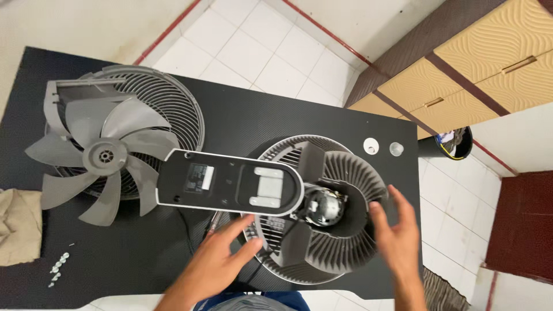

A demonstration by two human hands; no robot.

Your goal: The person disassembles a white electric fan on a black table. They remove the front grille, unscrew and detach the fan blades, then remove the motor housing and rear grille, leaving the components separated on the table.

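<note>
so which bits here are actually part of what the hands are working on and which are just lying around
In hand:
- left hand, under the fan's oval base
- right hand, at the rear grille
- motor at the grille's centre

Lying about:
- fan blade on the front grille
- screws
- two round caps
- cloth

Bright, even indoor light, soft shadows, slight motion blur, wide-angle edge distortion.

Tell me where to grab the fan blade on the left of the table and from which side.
Grip the fan blade by its round central hub, coming straight down from above. It lies flat on a grille with the hub facing up and unobstructed; the thin curved vanes would probably flex, and would give a lopsided hold.
</note>
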